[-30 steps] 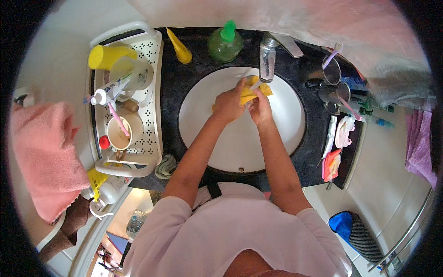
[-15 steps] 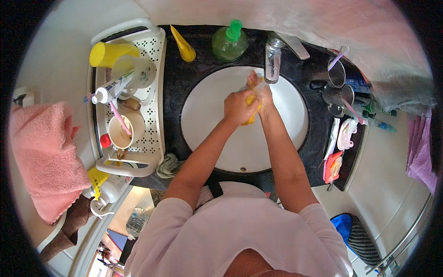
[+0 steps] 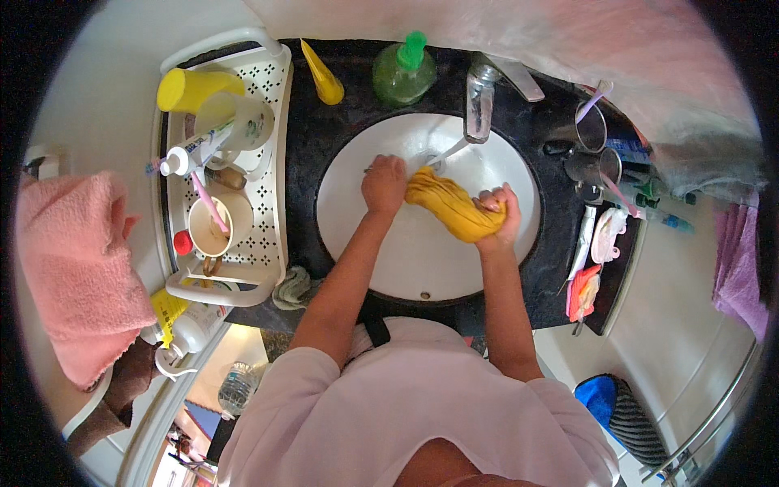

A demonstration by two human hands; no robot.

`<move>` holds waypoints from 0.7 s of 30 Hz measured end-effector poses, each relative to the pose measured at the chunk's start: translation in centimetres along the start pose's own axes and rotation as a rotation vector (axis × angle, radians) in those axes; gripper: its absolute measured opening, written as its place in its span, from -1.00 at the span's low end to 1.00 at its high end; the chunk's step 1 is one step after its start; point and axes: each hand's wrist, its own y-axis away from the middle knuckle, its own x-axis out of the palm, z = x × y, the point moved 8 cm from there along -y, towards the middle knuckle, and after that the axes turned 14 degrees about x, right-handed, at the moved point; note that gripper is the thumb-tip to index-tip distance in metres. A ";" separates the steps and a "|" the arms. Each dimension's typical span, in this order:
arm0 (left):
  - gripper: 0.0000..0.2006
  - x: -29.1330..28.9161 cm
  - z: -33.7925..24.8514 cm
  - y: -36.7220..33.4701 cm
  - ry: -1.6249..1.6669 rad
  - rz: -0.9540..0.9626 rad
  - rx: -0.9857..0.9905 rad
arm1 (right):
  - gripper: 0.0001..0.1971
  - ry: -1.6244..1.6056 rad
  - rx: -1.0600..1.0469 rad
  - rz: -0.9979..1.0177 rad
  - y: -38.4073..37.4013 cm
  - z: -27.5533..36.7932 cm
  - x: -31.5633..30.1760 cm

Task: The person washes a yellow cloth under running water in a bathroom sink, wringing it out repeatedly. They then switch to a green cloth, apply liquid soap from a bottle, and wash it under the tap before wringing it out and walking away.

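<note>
Cloth point(image 3: 446, 203), yellow and bunched, lies gripped in the fingers point(image 3: 490, 200) of the right hand point(image 3: 503, 227) over the white sink point(image 3: 414, 264); the left hand point(image 3: 384, 187) is curled by the cloth's other end, hold unclear. Rinsing seems in hand; wringing would call for two firm grips. Beyond: black table point(image 3: 355, 73), running tap point(image 3: 479, 114), pale wall point(image 3: 365, 20)

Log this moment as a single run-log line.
right hand: gripping yellow cloth | left hand: beside cloth's left end, contact unclear | faucet: water running | location: over white sink
</note>
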 end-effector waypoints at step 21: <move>-0.64 6.9 -5.2 -1.0 2.191 -0.009 -0.912 | -0.71 0.583 -0.380 0.016 1.6 -1.3 5.8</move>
